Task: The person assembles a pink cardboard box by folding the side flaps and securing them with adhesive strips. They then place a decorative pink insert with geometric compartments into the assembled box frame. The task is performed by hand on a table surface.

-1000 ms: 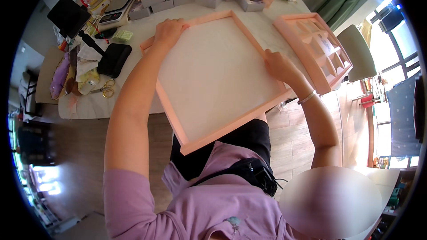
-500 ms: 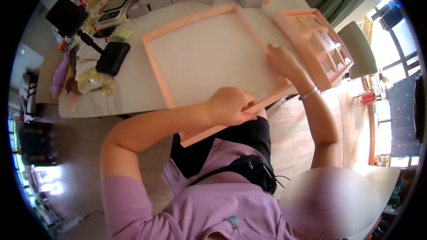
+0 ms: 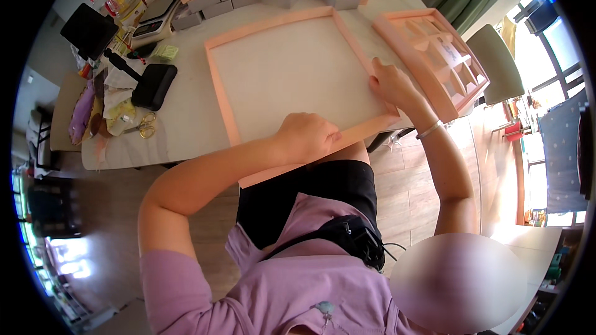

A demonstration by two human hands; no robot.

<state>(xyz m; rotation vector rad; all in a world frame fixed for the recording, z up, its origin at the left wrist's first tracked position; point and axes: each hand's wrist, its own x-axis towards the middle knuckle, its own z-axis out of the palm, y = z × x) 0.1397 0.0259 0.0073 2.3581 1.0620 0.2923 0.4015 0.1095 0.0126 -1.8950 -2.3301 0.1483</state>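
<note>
My left hand [image 3: 308,136] has moved to the near edge of the pink tray [image 3: 292,71]; fingers now clamp it, right hand [image 3: 390,84] too.

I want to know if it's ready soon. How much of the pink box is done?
Done: the big pink frame lies flat on the table. In hand: the left hand presses its near edge, the right hand its right side. Left: the pink divider tray sits beside it, not yet inside.
</note>
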